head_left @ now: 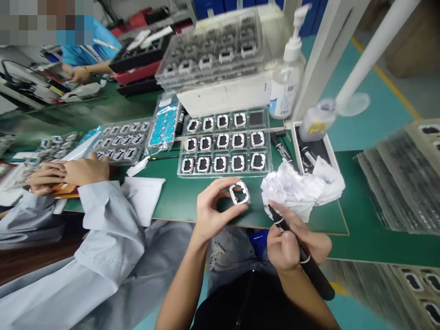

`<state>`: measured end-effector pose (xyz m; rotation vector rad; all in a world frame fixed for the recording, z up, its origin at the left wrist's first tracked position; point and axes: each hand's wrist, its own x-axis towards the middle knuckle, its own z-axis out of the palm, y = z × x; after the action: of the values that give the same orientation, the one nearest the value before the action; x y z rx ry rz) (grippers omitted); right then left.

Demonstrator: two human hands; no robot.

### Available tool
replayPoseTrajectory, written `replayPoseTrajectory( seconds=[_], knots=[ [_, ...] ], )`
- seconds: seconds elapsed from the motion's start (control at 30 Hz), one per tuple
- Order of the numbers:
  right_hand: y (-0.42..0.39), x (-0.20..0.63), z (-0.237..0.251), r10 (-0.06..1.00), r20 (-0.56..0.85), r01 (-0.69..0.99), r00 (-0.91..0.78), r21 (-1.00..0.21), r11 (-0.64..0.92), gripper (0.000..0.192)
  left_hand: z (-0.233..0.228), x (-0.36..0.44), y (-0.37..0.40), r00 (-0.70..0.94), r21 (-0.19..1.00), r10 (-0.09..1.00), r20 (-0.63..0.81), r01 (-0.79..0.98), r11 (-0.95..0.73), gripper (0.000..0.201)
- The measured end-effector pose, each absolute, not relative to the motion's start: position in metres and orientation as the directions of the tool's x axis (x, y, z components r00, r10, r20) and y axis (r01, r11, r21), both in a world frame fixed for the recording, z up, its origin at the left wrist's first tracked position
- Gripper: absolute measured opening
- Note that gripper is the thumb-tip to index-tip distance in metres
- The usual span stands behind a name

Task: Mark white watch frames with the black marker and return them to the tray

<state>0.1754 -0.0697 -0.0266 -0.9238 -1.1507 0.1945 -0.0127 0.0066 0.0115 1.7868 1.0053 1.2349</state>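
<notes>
The left hand [213, 206] pinches a small silver square frame [239, 192] between thumb and fingertips, held up just above the green table [185, 197]. The right hand [292, 243] is wrapped tight around a black marker [302, 256], tip pointing up toward the frame and sitting just below it — close, but whether it touches I cannot tell. Right beside the marker's tip lies a crumpled white cloth [302, 188].

Behind the hands, a clear tray [225, 144] holds three rows of frames with dark centres; one top-right pocket has only a dark square. Further back, a stack of clear trays [213, 50] sits on a white box, with a pump bottle [287, 78] beside it.

To the left, a co-worker's hand [85, 169] in a pale sleeve rests at another tray [120, 140] of parts — a pack of blue stickers [165, 126] lies between the two trays.
</notes>
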Motion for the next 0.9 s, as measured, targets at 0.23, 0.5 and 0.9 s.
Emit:
replayPoseTrajectory(
  seconds=[0.23, 0.5, 0.9],
  knots=[
    [-0.056, 0.168, -0.027, 0.376, 0.801, 0.368, 0.466, -0.561, 0.742, 0.018, 0.056, 0.028, 0.132, 0.361, 0.561, 0.744, 0.563, 0.493, -0.664, 0.049],
    [-0.055, 0.165, -0.022, 0.381, 0.787, 0.385, 0.485, -0.584, 0.715, 0.015, 0.072, 0.089, 0.221, 0.458, 0.349, 0.809, 0.369, 0.738, -0.577, 0.049],
    [-0.054, 0.170, -0.039, 0.392, 0.774, 0.336, 0.497, -0.588, 0.736, 0.021, 0.034, -0.022, 0.003, -0.144, 0.941, 0.971, -0.193, -0.306, 0.141, 0.036]
  ],
)
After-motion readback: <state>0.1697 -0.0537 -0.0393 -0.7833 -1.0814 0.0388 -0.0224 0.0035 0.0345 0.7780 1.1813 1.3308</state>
